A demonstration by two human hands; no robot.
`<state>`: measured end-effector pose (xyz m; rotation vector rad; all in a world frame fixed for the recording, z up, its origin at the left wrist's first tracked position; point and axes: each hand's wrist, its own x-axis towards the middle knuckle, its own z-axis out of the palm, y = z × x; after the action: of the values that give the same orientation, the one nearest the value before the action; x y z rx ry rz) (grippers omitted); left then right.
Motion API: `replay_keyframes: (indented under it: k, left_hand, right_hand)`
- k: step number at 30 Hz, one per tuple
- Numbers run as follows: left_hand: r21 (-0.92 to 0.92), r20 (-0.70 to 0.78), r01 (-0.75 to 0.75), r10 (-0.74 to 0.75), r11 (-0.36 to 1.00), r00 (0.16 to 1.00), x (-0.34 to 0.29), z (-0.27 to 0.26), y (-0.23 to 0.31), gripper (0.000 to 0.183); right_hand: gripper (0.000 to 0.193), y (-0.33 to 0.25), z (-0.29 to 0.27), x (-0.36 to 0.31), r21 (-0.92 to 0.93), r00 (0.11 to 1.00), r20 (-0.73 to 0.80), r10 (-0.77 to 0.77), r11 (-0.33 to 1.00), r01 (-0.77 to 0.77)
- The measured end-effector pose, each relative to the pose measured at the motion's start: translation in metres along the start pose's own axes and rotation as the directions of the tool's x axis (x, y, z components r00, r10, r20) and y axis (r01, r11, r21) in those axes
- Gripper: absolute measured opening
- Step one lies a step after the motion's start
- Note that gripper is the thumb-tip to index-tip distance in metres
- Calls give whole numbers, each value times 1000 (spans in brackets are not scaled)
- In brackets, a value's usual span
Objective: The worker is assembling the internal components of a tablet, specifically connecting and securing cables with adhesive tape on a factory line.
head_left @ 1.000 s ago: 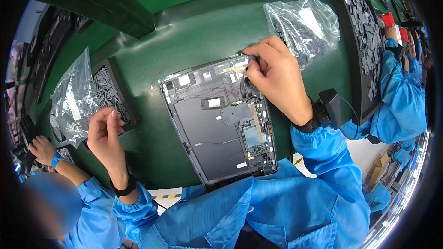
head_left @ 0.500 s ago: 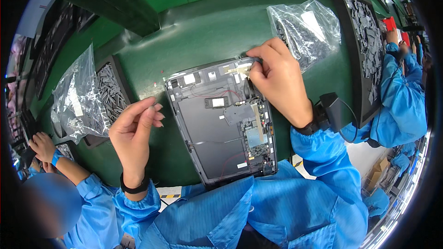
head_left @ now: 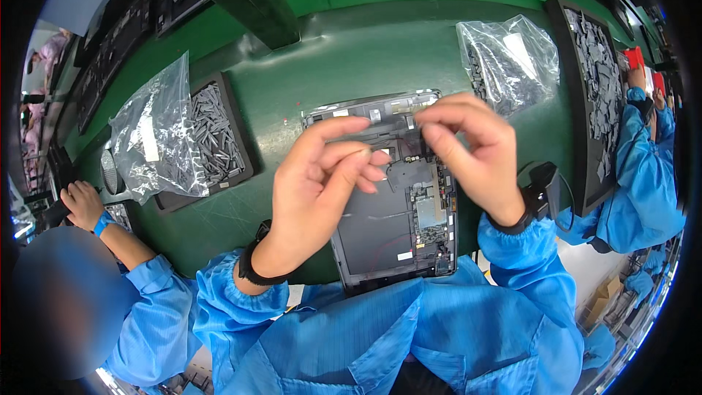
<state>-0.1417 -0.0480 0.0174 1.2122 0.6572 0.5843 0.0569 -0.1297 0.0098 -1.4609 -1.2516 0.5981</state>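
Note:
An opened dark grey tablet or laptop casing (head_left: 369, 245) lies on the green bench in front of me, with a circuit board (head_left: 430, 221) along its right side and thin red wires inside. Over its upper left part is my left hand (head_left: 311, 183), thumb and fingertips pinched together; whatever they hold is too small to make out. My right hand (head_left: 479, 153) is at the casing's upper right corner, thumb and forefinger bent close together. Any small part between them cannot be made out. The hands cover some of the casing's upper half.
A dark tray (head_left: 246, 148) of small grey strips stands at left, partly under a clear plastic bag (head_left: 150, 153). Another clear bag (head_left: 512, 66) lies at far right, beside a long black tray (head_left: 578, 128) of flat grey pieces. Co-workers in blue sit on both sides.
My left hand has moved right from the bench onto the casing, still pinched. My right hand stays near the upper right corner, its grip turned slightly. The whole view has shifted.

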Motion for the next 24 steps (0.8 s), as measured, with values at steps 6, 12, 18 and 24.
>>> replay_keyframes:
  k: [6, 12, 18, 24]
  left_hand:
    - [-112, 61, -15, 22, 994, 998, 1, 15, 3, 27]
    - [-195, 18, -1, 5, 981, 1000, -1, 22, 2, 28]
    - [-223, 28, -51, 58, 974, 998, -2, 28, 1, 25]
    - [503, 154, -329, 291, 799, 944, 7, 21, -3, 22]
  right_hand:
    - [15, -13, 15, -14, 453, 981, 110, 159, 871, -192]
    - [16, -10, 15, -20, 633, 968, 146, 202, 734, -248]
    - [15, -7, 21, -26, 705, 979, 73, 192, 684, -186]
    - [11, -22, -5, -7, 88, 992, 96, 83, 992, -92]
